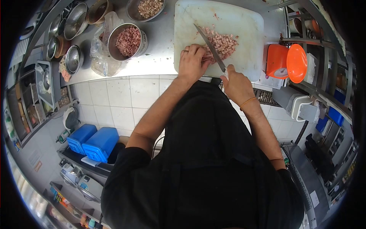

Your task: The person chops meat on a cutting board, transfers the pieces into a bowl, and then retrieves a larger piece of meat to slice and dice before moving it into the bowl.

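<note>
On the white cutting board (248, 45) lies a heap of diced meat (227, 45), pinkish with pale fatty bits. My right hand (238, 86) is closed around the light handle of a kitchen knife (212, 49). Its long blade points up and to the left, between the diced heap and my left hand (191, 63). Curled fingers of that left hand hold down meat strips (207, 56) close beside the blade. The strips are partly hidden under the fingers.
Left of the board stand a metal pot of diced meat (128, 41), a bowl of pale chopped pieces (149, 8) and a clear plastic bag (102, 57). More metal bowls (76, 21) line the far left. An orange kitchen scale (277, 61) sits right of the board.
</note>
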`<state>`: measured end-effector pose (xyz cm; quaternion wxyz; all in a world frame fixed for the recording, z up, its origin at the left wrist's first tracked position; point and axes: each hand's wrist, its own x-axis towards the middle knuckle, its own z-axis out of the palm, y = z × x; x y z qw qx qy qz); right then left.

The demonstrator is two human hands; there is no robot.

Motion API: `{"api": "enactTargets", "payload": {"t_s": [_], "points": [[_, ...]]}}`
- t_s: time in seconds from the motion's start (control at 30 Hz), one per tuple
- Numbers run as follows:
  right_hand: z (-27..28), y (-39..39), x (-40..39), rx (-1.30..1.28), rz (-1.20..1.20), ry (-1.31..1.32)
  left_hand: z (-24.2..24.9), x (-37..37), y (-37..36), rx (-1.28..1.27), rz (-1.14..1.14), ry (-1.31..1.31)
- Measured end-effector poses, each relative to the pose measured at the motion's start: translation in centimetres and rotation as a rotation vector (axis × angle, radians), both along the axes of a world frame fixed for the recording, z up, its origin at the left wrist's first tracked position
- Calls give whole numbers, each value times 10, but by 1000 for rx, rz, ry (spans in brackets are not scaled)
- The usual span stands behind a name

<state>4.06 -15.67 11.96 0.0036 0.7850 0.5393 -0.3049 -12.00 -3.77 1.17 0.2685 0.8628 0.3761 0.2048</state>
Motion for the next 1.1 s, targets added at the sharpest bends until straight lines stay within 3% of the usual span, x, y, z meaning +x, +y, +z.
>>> {"api": "enactTargets", "payload": {"t_s": [0.27,0.53,0.67,0.8,0.9,1.1], "points": [[-12,-10,-11,-66,-22,-32,10,5,27,-90,-158,113],[-78,27,-20,51,-103,30,-8,7,36,-64,-163,71],[-46,48,-6,45,-39,31,3,2,35,-124,-145,52],[9,26,-14,-84,-18,-6,14,-1,35,-193,-118,40],[18,6,-26,-176,-47,18,14,-2,40,-185,-145,112],[-73,34,-29,37,-127,67,5,3,44,-175,-170,138]]}}
